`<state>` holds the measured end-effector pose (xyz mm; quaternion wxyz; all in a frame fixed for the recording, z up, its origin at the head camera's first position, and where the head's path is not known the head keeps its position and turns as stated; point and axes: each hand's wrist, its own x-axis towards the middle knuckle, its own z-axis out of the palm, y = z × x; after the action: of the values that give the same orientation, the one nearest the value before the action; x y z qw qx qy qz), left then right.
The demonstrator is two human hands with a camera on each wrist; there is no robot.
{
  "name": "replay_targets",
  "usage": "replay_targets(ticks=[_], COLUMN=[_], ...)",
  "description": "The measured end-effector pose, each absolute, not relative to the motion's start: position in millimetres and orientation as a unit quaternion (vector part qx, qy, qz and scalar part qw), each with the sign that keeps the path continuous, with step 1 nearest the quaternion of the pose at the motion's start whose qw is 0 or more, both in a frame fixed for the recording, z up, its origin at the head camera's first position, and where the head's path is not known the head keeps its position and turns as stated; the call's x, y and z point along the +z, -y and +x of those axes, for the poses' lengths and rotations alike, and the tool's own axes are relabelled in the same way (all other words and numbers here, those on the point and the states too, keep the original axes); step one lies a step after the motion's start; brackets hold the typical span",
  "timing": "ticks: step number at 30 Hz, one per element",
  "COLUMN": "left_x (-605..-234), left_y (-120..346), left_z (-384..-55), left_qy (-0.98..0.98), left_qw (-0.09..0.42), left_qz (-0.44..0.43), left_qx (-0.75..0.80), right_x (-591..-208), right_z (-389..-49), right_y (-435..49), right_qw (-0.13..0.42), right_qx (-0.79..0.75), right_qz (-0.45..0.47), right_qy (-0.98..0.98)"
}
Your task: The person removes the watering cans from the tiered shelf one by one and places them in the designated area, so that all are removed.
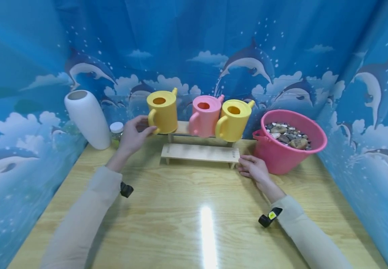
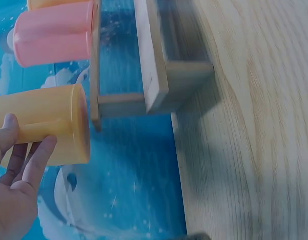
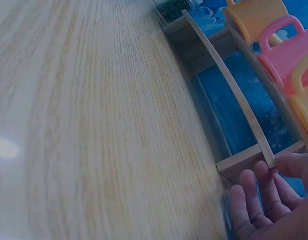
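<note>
Beside one pink can [image 1: 207, 121] and two yellow cans [image 1: 167, 117], left grip [image 1: 134, 135] pinches a yellow handle [image 2: 38, 132], right grip [image 1: 255, 171] one two-step stand [image 1: 197, 152].

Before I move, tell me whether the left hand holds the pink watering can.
No, the left hand grips the leftmost yellow watering can by its handle.

Head view: light is falling bright and even; a narrow white glare strip [image 1: 208, 239] is streaking the pale wood-grain tabletop [image 1: 167, 213]. Wrist views are running dimmer, greyer. Left wrist: soft shadow is spreading beside the pale wooden two-step rack [image 2: 151, 60]. Right wrist: a white glare spot [image 3: 3, 147] is blooming at the left edge.
</note>
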<state>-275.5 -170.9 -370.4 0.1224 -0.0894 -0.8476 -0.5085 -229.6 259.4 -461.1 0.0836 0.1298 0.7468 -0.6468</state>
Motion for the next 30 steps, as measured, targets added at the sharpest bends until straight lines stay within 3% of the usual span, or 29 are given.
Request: replay_targets(ticks=[9,30], left_x=[-374,-441], left_y=[207,214], left_z=[-258,-252], left_qy=[0.847,0.867], left_qw=[0.159,0.128], left_qz=[-0.066,-0.023], left_qx=[-0.503,-0.481], right_x=[-461,-459], right_z=[-229,-230], right_y=[-260,-259], right_qw=[0.086,0.094], right_qx=[-0.637,-0.632], right_qz=[0.139,0.144], right_qy=[-0.753,-0.756])
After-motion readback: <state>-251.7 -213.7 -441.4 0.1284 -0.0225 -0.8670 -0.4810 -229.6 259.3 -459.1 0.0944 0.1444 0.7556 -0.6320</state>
